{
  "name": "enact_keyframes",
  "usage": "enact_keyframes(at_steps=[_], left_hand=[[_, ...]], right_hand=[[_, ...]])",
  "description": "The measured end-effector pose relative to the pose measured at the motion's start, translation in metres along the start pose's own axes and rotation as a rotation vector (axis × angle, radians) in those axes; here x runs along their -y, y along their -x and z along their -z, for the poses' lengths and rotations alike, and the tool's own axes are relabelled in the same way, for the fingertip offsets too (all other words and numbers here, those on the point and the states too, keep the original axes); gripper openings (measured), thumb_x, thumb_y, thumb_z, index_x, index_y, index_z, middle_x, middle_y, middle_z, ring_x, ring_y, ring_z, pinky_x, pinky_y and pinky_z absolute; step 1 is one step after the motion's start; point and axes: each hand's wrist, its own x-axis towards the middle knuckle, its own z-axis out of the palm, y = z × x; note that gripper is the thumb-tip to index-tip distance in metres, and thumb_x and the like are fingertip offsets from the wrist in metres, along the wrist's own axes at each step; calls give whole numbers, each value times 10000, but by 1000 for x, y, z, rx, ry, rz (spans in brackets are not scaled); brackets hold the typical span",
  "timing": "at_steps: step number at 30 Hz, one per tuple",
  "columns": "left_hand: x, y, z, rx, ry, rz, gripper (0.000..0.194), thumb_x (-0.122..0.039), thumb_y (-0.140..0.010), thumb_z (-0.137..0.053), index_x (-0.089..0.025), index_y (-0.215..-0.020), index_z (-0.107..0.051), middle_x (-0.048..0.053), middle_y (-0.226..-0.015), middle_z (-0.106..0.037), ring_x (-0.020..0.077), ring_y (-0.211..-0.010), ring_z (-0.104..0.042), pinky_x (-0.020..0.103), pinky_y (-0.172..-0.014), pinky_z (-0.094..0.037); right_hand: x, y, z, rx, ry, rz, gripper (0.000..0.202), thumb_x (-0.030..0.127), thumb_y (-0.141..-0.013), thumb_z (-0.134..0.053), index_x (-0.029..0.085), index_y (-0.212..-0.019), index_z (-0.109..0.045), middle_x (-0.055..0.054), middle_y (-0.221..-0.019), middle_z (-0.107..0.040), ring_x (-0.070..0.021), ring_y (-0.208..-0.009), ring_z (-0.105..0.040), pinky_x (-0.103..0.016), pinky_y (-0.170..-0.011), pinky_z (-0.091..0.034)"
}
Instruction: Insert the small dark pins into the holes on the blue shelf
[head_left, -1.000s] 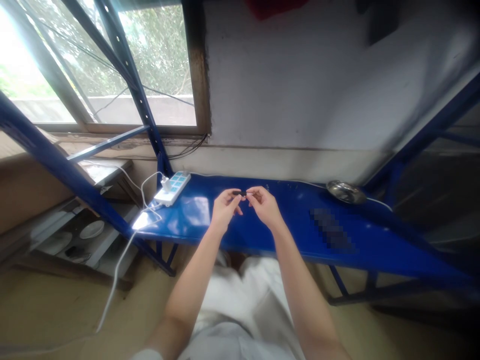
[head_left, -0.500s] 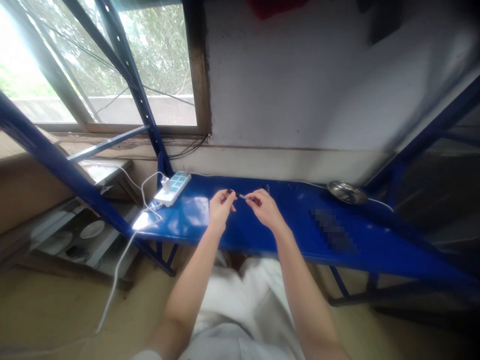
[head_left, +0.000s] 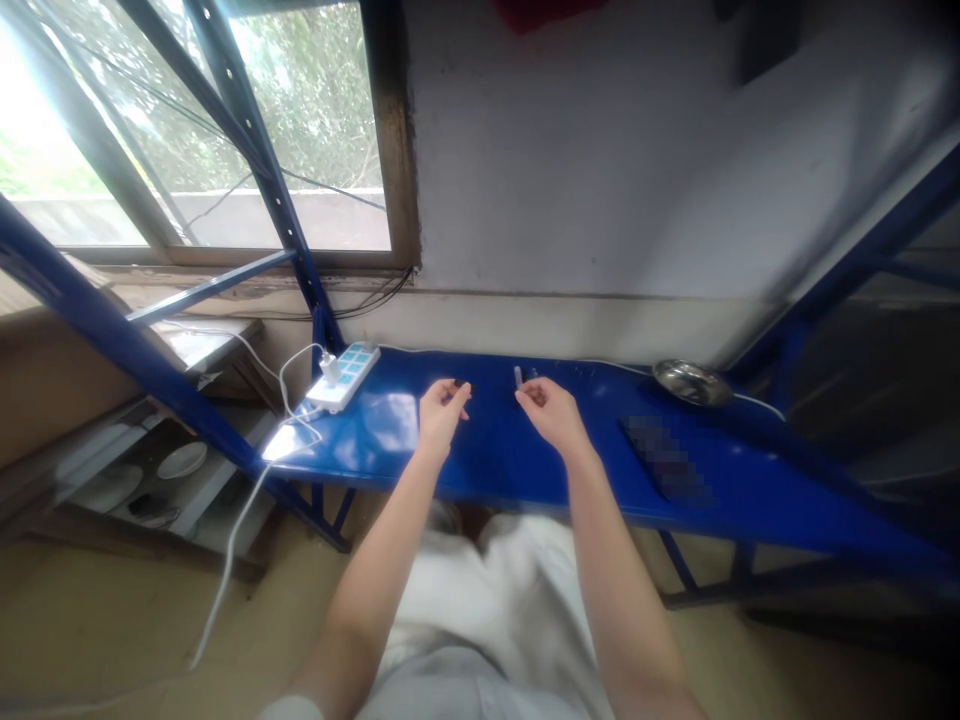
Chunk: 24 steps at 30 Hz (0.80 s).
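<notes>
Over the blue table (head_left: 495, 465), my left hand (head_left: 439, 418) pinches a small black piece (head_left: 464, 386) between thumb and fingers; most of it is hidden. My right hand (head_left: 553, 412), a short way to the right, is closed on a small clear tube-like piece (head_left: 517, 376) that stands up out of the fingertips. The two pieces are apart. Their exact kind is too small to make out. Just behind my right hand lie several tiny clear bits (head_left: 535, 373) on the table.
A white power strip (head_left: 346, 376) with a plug and white cables lies at the table's left end. A shiny metal dish-like object (head_left: 691, 383) sits at the back right, with a blurred dark flat object (head_left: 667, 460) nearer me. Blue rack posts (head_left: 289, 215) rise on both sides.
The black piece and the clear piece were joined in a line between my hands; now they are separate. My right hand has moved to the right, its piece turned upright. The left hand barely moved.
</notes>
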Motion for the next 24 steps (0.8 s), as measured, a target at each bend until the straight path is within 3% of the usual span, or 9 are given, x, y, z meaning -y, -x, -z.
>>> enact_keyframes(at_steps=[6, 11, 16, 24], left_hand=[[18, -12, -17, 77, -75, -9, 327, -409, -657, -663, -146, -833, -580, 10, -730, -593, 48, -447, -482, 177, -425, -383], [51, -25, -44, 185, -330, -107, 198, -309, -653, -667, -147, -757, -616, 14, -689, -606, 101, -606, -541, 233, -593, -443], [80, -36, -71, 263, -557, -61, 97, -231, -682, -642, -159, -745, -632, 34, -725, -641, 134, -653, -563, 272, -651, -442], [97, -46, -98, 271, -869, -77, 84, -232, -748, -572, -187, -794, -625, 48, -846, -662, 198, -839, -583, 358, -810, -392]], right_hand=[[-16, -3, 8, 9, -20, -230, 154, 312, -690, -569, 173, -754, -582, -48, -703, -663, -154, -614, -599, -275, -567, -458], [-39, -6, 7, -15, 37, -310, 122, 283, -671, -570, 170, -717, -578, -52, -678, -673, -160, -598, -606, -264, -553, -447], [-70, -9, -7, -25, 152, -302, 113, 276, -673, -573, 173, -716, -594, -60, -744, -673, -167, -670, -613, -259, -599, -441], [-111, -14, -33, -74, 274, -316, 131, 243, -727, -524, 181, -813, -600, -57, -798, -660, -173, -736, -603, -252, -625, -414]])
